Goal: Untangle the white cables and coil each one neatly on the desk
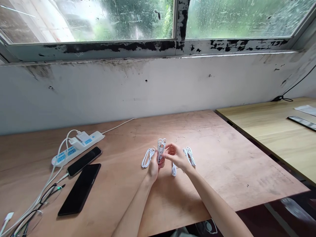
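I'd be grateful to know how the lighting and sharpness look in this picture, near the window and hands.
In the head view, the wet glass window pane glares pale at left, the wide lens slants its frame, and the left hand and right hand look sharp over the tan plywood table.

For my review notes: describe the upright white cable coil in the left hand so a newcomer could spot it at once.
Under the window, find the plywood table. Near its middle, the left hand holds the white cable coil upright, beside the right hand. Unlike the white loops lying low on either side, it stands clear of the table.
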Action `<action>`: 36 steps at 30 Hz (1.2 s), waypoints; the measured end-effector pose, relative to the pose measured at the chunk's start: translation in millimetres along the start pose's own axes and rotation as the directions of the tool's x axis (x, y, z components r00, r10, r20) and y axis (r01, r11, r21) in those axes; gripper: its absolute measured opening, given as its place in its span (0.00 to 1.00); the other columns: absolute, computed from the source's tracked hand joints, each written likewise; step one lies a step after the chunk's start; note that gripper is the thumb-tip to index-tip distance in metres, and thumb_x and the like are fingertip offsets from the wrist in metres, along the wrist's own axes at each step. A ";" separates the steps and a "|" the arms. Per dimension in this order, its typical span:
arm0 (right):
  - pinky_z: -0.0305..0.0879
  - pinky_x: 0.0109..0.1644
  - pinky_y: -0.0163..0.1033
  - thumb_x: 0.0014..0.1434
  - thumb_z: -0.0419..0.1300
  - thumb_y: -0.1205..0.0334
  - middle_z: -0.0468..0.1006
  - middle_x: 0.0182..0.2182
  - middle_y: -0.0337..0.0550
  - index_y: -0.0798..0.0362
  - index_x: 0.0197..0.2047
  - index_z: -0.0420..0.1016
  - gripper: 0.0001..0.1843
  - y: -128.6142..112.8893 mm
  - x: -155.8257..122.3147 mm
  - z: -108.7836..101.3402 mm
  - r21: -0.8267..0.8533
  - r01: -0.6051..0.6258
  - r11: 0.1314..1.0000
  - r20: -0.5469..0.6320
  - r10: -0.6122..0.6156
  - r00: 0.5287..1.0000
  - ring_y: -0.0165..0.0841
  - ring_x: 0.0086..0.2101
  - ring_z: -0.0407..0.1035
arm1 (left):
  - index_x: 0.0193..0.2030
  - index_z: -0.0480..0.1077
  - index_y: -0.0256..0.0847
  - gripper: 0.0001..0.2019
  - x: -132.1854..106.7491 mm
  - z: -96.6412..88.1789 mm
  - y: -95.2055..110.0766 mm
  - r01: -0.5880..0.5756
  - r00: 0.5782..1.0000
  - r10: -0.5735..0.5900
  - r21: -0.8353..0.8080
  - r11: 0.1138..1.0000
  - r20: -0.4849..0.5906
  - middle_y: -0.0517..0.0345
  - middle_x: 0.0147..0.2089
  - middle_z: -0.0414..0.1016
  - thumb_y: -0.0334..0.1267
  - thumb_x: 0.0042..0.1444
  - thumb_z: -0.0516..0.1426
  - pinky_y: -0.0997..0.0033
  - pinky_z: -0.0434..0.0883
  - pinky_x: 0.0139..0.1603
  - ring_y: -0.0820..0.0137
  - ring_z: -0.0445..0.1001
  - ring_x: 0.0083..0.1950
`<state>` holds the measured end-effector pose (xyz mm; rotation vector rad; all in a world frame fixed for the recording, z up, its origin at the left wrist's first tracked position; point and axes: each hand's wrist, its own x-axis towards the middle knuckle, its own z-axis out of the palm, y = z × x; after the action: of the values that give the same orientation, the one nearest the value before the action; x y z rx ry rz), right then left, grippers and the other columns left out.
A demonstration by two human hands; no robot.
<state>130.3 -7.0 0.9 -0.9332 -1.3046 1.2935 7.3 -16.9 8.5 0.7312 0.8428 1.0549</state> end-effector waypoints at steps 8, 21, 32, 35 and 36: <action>0.66 0.36 0.37 0.49 0.64 0.51 0.74 0.29 0.41 0.56 0.41 0.72 0.20 -2.8 2.8 -9.5 0.027 -0.041 0.999 0.320 0.030 0.947 0.31 0.31 0.69 | 0.22 0.56 0.38 0.24 1.3 -6.0 -2.0 0.042 0.997 -0.048 0.090 0.995 0.064 0.70 0.16 0.47 0.59 0.47 0.55 0.82 0.39 0.17 0.84 0.40 0.16; 0.64 0.37 0.35 0.56 0.58 0.52 0.74 0.32 0.42 0.55 0.33 0.74 0.13 -21.9 -5.4 -15.2 -0.357 0.183 0.916 0.354 -0.048 0.934 0.31 0.33 0.67 | 0.22 0.55 0.39 0.22 0.2 -12.2 -1.4 0.199 0.949 -0.222 0.123 0.972 0.223 0.70 0.15 0.46 0.57 0.52 0.50 0.80 0.36 0.16 0.84 0.38 0.14; 0.64 0.36 0.36 0.60 0.54 0.58 0.73 0.29 0.42 0.53 0.34 0.72 0.10 -9.6 -2.6 -15.7 -0.446 0.296 0.845 0.340 -0.146 0.929 0.32 0.30 0.68 | 0.22 0.55 0.40 0.25 -1.1 -1.9 -4.6 0.098 0.995 -0.099 0.216 0.971 -0.006 0.69 0.14 0.49 0.62 0.48 0.51 0.79 0.39 0.17 0.84 0.42 0.15; 0.65 0.35 0.36 0.60 0.52 0.56 0.74 0.28 0.43 0.54 0.35 0.71 0.12 -4.0 -2.5 -6.5 -0.331 0.209 0.920 0.258 -0.125 0.958 0.32 0.30 0.69 | 0.24 0.57 0.40 0.23 3.6 -5.2 -12.4 0.025 0.994 -0.002 0.221 0.975 -0.108 0.69 0.15 0.51 0.59 0.51 0.51 0.80 0.42 0.17 0.82 0.46 0.15; 0.65 0.35 0.36 0.60 0.52 0.55 0.74 0.29 0.43 0.54 0.35 0.71 0.12 -2.4 -2.6 -3.2 -0.283 0.184 0.941 0.220 -0.123 0.968 0.32 0.30 0.70 | 0.25 0.58 0.40 0.22 5.5 -6.9 -15.0 0.006 0.990 0.025 0.223 0.975 -0.137 0.68 0.15 0.52 0.58 0.51 0.51 0.79 0.44 0.16 0.82 0.48 0.15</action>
<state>134.2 -9.3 2.6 -0.9039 -1.7340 1.1051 9.3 -15.9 -8.8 0.8579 1.0916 1.0388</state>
